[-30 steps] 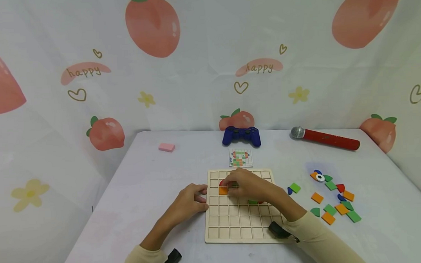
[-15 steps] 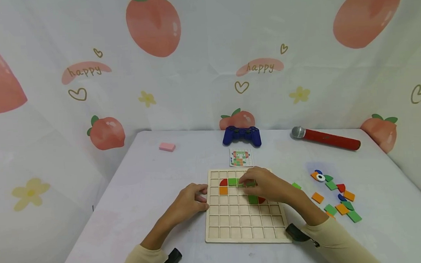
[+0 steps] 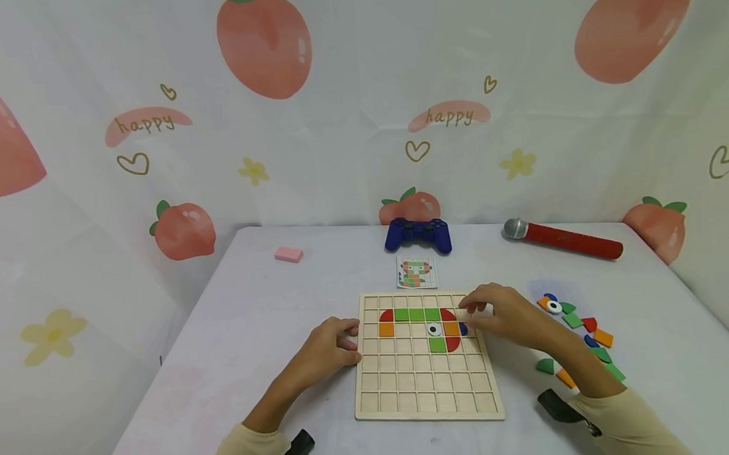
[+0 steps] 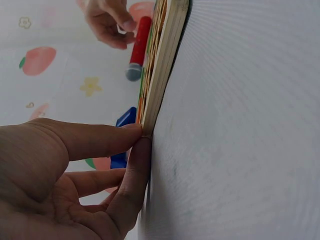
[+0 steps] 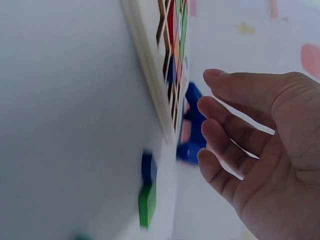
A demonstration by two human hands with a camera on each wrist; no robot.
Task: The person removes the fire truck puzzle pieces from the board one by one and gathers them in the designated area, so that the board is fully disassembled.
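A wooden grid board [image 3: 408, 382] lies flat on the table. In its upper cells sit red quarter-round, green and orange square pieces, a white eye tile [image 3: 433, 329] and a blue half-round piece [image 3: 463, 328]. My left hand [image 3: 327, 351] holds the board's left edge; in the left wrist view the thumb and forefinger [image 4: 135, 175] meet at that edge. Over the board's upper right edge hovers my right hand [image 3: 505, 316], fingers loosely bent. In the right wrist view nothing shows between its thumb and fingers [image 5: 235, 132].
Loose coloured pieces [image 3: 604, 338] are scattered right of the board, partly behind the right forearm. Beyond the board lie a patterned card [image 3: 417, 273], a blue game controller [image 3: 418, 235], a red microphone [image 3: 569, 241] and a pink block [image 3: 289, 254].
My right hand has moved right, from the board's upper left cells to its right edge, uncovering the row of pieces. The left hand has stayed at the left edge.
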